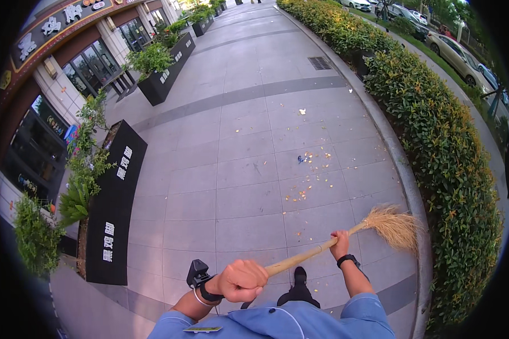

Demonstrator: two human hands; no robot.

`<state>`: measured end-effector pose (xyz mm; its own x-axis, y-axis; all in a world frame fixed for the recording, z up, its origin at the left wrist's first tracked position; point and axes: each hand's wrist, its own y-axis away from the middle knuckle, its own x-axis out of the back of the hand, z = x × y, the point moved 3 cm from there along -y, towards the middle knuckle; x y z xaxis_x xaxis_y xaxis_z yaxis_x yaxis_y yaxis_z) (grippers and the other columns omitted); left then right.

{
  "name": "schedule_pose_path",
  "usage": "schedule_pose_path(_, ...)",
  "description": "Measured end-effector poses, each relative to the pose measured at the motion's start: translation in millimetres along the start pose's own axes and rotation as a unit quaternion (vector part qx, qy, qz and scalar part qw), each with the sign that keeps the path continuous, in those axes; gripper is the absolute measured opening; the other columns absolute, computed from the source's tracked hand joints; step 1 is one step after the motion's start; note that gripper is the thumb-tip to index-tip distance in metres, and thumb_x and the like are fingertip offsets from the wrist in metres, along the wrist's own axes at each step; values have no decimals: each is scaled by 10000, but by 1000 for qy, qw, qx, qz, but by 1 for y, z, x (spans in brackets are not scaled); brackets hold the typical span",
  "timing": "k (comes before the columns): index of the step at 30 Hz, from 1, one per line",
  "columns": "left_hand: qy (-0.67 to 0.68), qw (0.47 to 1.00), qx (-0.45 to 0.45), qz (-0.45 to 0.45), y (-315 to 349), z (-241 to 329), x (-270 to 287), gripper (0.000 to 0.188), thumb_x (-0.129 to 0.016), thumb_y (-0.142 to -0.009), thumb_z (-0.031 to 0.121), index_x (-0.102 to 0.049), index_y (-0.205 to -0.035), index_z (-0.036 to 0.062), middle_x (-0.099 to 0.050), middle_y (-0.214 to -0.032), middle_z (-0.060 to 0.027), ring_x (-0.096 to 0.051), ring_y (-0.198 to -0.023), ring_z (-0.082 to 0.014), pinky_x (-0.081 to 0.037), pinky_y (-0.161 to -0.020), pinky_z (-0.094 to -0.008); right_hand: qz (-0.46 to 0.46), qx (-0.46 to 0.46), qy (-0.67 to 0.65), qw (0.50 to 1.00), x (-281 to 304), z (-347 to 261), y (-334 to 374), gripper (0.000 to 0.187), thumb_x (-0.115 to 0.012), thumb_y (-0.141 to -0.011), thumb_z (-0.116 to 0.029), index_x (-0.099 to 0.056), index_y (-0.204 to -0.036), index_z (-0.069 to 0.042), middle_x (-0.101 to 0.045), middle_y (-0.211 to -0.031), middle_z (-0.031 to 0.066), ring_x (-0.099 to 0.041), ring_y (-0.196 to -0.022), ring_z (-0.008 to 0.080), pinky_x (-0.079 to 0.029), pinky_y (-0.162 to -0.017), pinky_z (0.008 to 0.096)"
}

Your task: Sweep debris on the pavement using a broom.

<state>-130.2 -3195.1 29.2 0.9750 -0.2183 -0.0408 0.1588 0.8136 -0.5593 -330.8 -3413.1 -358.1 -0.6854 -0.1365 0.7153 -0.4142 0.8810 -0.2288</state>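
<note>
A straw broom (305, 257) with a long bamboo handle slants across in front of me, rising to the right. My left hand (243, 279) is wrapped round the handle's near end, close to my body. Further along, my right hand (339, 244) grips the handle below the bristles. The tan bristle head (393, 227) is at the right, by the stone kerb (398, 152); whether it touches the ground I cannot tell. Yellowish fallen leaves (300, 195) and bits of litter lie scattered on the grey paving, with a small dark blue scrap (301, 160) among them.
Black planter boxes (116, 209) with green plants line the shopfronts at left. A trimmed hedge (430, 113) runs behind the kerb on the right, with parked cars (452, 53) beyond. A drain grate (319, 63) is set in the grey tiled walkway (226, 164).
</note>
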Motion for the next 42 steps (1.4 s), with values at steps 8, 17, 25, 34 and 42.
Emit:
schedule_pose_path(8, -185, 963, 2, 195, 17, -2, 26, 355, -457, -732, -112, -272, -465, 31, -395, -433, -100, -405, -365, -215, -405, -401, -346, -170, 190, -16, 967, -86, -78, -152, 114, -654, -669, -49, -605, -749, -115, -557, -825, 78, -535, -905, 292, -473, -676, 409)
schedule_pose_path(17, -63, 980, -43, 184, 142, 117, 78, 322, -461, -754, -95, -327, -483, 15, -417, -464, -112, -419, -382, -237, -404, -416, -374, -72, 238, -11, 968, -85, -222, -84, 108, -637, -668, -35, -572, -714, -108, -554, -763, 60, -562, -797, 297, -460, -623, 406)
schedule_pose_path(25, 144, 976, -5, 164, 265, 177, 148, 397, -491, -773, -83, -248, -482, 37, -341, -430, -70, -319, -367, -187, -299, -388, -337, -77, 31, 79, 993, -90, -252, 159, 103, -653, -633, -45, -623, -714, -102, -585, -788, 104, -561, -806, 321, -462, -663, 432)
schedule_pose_path(34, 261, 951, 166, 0, 246, 113, 132, 433, -503, -821, -16, -222, -499, 54, -298, -426, -24, -253, -382, -122, -203, -386, -307, -216, -232, 91, 944, -80, -230, 391, 64, -667, -672, -140, -680, -727, -111, -641, -773, 141, -612, -764, 327, -497, -687, 408)
schedule_pose_path(42, 226, 950, 208, 50, 246, 87, 180, 421, -525, -803, -2, -267, -473, 39, -342, -423, -24, -294, -370, -107, -220, -375, -288, -324, -226, 242, 886, -127, -239, 354, 130, -649, -703, -254, -693, -825, -242, -641, -835, 18, -597, -892, 228, -395, -742, 495)
